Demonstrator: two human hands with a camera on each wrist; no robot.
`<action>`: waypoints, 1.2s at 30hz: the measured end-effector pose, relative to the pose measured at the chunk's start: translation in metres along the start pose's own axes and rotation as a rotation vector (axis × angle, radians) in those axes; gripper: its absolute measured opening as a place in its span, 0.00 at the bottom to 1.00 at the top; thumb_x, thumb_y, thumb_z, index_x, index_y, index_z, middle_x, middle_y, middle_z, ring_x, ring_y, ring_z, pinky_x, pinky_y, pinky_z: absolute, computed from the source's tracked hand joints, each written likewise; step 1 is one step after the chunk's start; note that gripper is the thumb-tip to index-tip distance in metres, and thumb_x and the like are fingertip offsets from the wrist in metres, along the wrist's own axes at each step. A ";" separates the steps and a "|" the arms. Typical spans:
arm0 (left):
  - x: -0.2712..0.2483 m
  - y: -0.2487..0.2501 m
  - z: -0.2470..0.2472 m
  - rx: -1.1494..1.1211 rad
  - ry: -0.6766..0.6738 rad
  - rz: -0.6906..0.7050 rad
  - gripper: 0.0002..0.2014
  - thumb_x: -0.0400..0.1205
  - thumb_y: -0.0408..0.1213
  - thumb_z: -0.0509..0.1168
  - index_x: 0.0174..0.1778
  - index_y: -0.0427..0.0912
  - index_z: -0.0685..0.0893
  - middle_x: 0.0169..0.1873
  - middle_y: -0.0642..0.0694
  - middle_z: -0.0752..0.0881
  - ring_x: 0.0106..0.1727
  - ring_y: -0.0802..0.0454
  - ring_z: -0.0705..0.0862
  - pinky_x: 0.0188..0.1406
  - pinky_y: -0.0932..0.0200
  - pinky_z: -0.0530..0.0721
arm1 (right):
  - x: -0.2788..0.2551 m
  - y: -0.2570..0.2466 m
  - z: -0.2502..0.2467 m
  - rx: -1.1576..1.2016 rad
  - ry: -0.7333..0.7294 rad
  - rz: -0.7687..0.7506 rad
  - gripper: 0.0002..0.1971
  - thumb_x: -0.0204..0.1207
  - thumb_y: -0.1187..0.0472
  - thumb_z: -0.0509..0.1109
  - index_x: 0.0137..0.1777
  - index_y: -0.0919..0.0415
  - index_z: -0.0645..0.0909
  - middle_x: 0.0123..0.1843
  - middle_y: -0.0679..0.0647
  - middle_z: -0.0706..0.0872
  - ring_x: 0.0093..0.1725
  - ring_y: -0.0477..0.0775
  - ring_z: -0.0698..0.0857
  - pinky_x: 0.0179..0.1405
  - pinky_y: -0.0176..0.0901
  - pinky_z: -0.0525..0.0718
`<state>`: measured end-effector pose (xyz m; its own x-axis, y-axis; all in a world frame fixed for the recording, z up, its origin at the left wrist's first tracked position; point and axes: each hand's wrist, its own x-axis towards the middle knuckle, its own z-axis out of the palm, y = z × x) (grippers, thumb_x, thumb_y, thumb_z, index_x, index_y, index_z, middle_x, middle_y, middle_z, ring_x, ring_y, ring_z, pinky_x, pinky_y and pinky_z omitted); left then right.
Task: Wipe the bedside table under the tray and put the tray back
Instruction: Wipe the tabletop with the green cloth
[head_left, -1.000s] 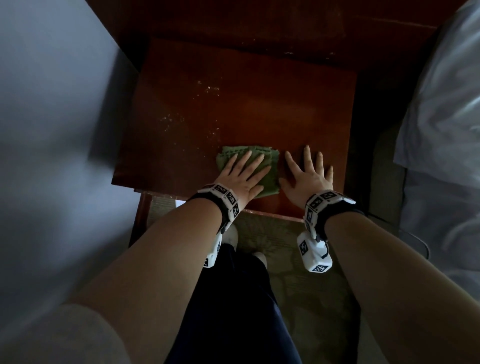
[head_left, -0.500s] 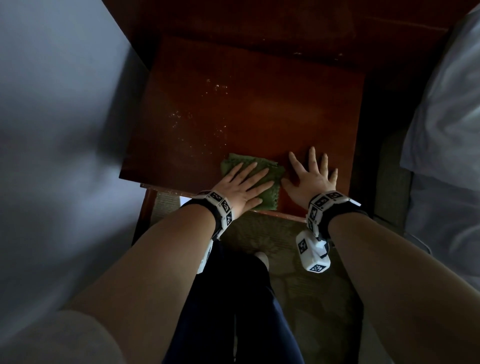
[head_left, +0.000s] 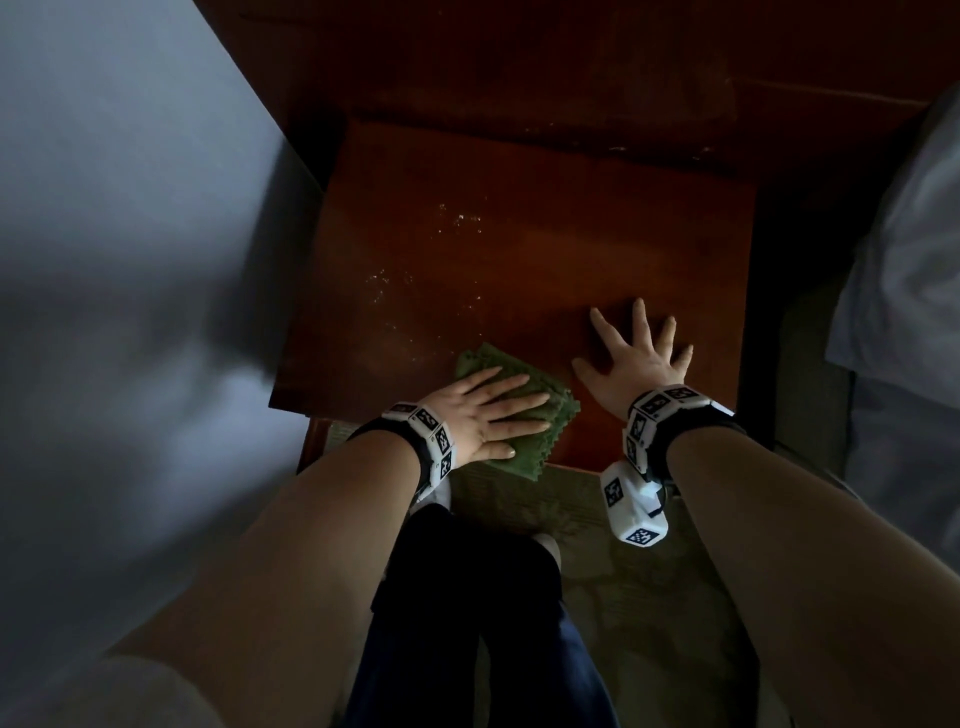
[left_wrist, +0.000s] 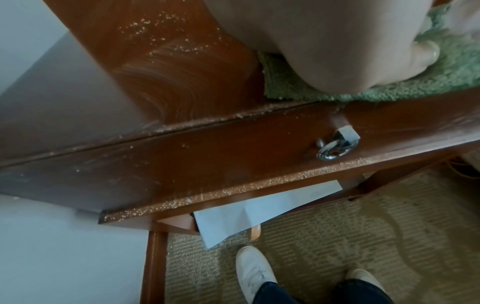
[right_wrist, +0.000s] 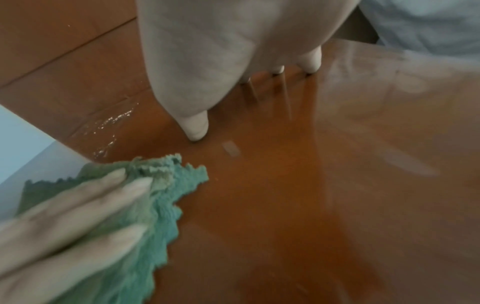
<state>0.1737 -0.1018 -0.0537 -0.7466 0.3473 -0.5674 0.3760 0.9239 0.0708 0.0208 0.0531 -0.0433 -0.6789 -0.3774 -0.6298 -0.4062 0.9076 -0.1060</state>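
The bedside table (head_left: 571, 249) is reddish-brown wood with pale crumbs (head_left: 457, 218) scattered over its left half. My left hand (head_left: 493, 410) lies flat with straight fingers on a folded green cloth (head_left: 519, 447) at the table's front edge, and the cloth's corner hangs slightly over that edge. In the right wrist view the left hand (right_wrist: 78, 209) presses the cloth (right_wrist: 166, 197) from the left. My right hand (head_left: 636, 358) rests flat with spread fingers on the bare wood to the cloth's right. No tray is in view.
A grey wall (head_left: 130, 260) stands close on the left. White bedding (head_left: 909, 234) lies at the right. Below the tabletop is a drawer front with a metal ring pull (left_wrist: 335, 148), crumbs on its ledge, and a white paper (left_wrist: 246, 211) beneath. My white shoes (left_wrist: 254, 269) stand on beige carpet.
The left hand has drawn the cloth back toward the table's front edge and turned its fingers to the right. The right hand has stayed flat on the wood.
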 end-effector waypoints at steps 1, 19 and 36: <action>0.000 -0.002 0.000 -0.006 -0.002 0.010 0.27 0.87 0.57 0.37 0.73 0.60 0.26 0.72 0.59 0.22 0.83 0.50 0.30 0.77 0.50 0.25 | 0.003 -0.002 -0.001 -0.001 0.001 0.005 0.35 0.77 0.32 0.53 0.80 0.31 0.41 0.85 0.49 0.31 0.83 0.67 0.34 0.79 0.73 0.40; 0.032 -0.075 -0.029 -0.075 0.036 -0.109 0.27 0.87 0.56 0.37 0.80 0.61 0.34 0.82 0.56 0.33 0.84 0.51 0.33 0.80 0.49 0.30 | 0.046 -0.009 -0.030 0.019 0.073 -0.016 0.34 0.77 0.34 0.54 0.80 0.31 0.44 0.86 0.45 0.37 0.84 0.64 0.35 0.78 0.76 0.41; 0.090 -0.133 -0.066 -0.080 0.076 -0.161 0.27 0.87 0.56 0.34 0.81 0.59 0.33 0.81 0.56 0.29 0.83 0.52 0.29 0.83 0.48 0.32 | 0.090 -0.023 -0.056 0.034 0.162 0.043 0.32 0.77 0.34 0.53 0.80 0.32 0.47 0.86 0.49 0.43 0.84 0.64 0.38 0.76 0.79 0.41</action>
<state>0.0205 -0.1828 -0.0599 -0.8341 0.2024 -0.5131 0.2058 0.9773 0.0510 -0.0655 -0.0120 -0.0541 -0.7862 -0.3604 -0.5020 -0.3557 0.9282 -0.1093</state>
